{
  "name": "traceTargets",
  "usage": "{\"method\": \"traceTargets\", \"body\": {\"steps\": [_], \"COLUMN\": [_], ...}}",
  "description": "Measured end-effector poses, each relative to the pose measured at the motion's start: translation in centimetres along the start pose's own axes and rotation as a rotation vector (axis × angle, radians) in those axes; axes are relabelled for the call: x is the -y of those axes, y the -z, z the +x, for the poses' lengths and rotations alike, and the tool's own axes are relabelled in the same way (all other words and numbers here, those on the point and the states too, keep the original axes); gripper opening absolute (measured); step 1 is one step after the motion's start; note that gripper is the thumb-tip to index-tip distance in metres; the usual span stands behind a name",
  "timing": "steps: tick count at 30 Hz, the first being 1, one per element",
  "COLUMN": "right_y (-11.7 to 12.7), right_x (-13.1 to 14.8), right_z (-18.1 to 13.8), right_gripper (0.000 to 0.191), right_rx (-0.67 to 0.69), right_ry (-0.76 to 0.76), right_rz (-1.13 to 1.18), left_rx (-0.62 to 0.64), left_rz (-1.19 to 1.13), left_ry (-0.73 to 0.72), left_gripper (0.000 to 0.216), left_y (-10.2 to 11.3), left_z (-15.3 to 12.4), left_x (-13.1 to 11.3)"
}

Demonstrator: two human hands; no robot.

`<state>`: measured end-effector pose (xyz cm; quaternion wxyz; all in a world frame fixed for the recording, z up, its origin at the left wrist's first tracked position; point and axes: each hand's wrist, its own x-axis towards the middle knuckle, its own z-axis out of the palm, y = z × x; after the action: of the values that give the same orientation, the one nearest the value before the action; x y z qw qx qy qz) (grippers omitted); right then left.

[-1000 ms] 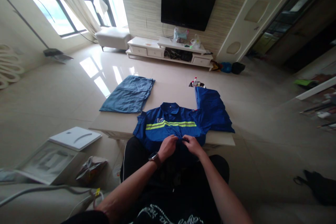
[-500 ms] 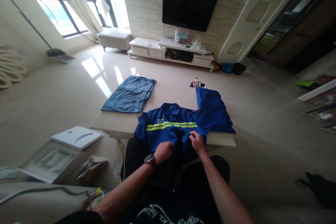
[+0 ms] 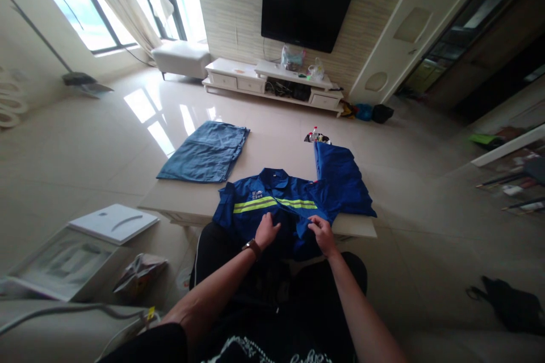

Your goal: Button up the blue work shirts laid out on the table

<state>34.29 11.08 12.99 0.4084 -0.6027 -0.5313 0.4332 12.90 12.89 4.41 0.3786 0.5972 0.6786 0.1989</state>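
A blue work jacket [image 3: 251,222] with a yellow-and-grey reflective stripe, a collar and a white chest print lies face up at the table's near edge, its lower part hanging over my lap. My right hand [image 3: 323,236] pinches the front edge of the jacket at its right half, lifting a small fold. Over the left half is my left hand [image 3: 267,231], wearing a watch [image 3: 254,248] on the wrist; its thumb and forefinger look apart, with no cloth visible between them. Folded darker blue clothing [image 3: 344,178] lies against the jacket's right sleeve.
Folded lighter blue clothing [image 3: 205,152] lies on the left of the pale table [image 3: 272,147]. Bottles with red caps [image 3: 315,134] show beyond the far right edge. A white box [image 3: 114,222] stands at left. A low TV cabinet [image 3: 238,75] lines the wall.
My left hand has moved up and slightly left over the jacket, away from the lower front. My right hand keeps its pinch on the jacket edge. The view has shifted slightly.
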Motion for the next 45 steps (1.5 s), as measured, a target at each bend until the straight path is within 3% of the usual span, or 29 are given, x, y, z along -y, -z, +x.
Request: {"method": "traceTargets", "body": {"steps": [5, 8, 11, 14, 17, 19, 23, 27, 31, 40, 45], "right_y": [-0.1, 0.6, 2.1, 3.5, 3.2, 1.6, -3.7, -6.8, -6.1, -5.1, -4.0], "right_x": [0.4, 0.0, -1.9, -4.6, -6.6, -6.8, -5.0, -3.0, -2.4, -3.0, -2.0], "right_z": [-1.0, -1.1, -0.6, 0.4, 1.5, 2.1, 2.5, 2.9, 3.4, 4.1, 3.9], "right_gripper": [0.031, 0.031, 0.032, 0.032, 0.031, 0.032, 0.049, 0.022, 0.015, 0.016, 0.015], "right_rx": [0.086, 0.069, -0.120, -0.330, -0.397, -0.347, -0.054, 0.101, 0.145, -0.053, -0.051], "right_ry": [0.019, 0.041, -0.011, -0.079, -0.056, 0.019, 0.197, 0.224, 0.277, 0.170, 0.240], "right_rz": [-0.009, -0.035, -0.077, -0.205, -0.388, -0.442, -0.567, -0.674, -0.679, -0.581, -0.350], "left_rx": [-0.104, -0.117, -0.107, -0.105, -0.120, -0.138, -0.149, -0.130, -0.107, 0.035, 0.044], "left_rz": [0.002, -0.050, -0.113, -0.178, -0.226, -0.247, -0.280, -0.292, -0.283, -0.148, -0.056], "left_ry": [0.127, 0.184, 0.105, -0.008, -0.080, -0.097, -0.138, -0.188, -0.239, -0.433, -0.363], "left_gripper": [0.045, 0.037, 0.018, 0.021, 0.018, 0.014, 0.010, 0.010, 0.012, 0.017, 0.015], "left_y": [-1.8, -2.1, -1.5, -0.4, 0.3, 0.5, 0.7, 1.3, 2.2, 3.3, 3.6], "left_z": [2.5, 3.8, 4.2, 3.8, 3.2, 2.8, 2.2, 1.5, 1.0, 0.0, -0.5], "left_x": [-1.8, -2.1, -1.4, -0.5, -0.1, 0.0, -0.5, -1.2, -2.0, -3.1, -1.8]}}
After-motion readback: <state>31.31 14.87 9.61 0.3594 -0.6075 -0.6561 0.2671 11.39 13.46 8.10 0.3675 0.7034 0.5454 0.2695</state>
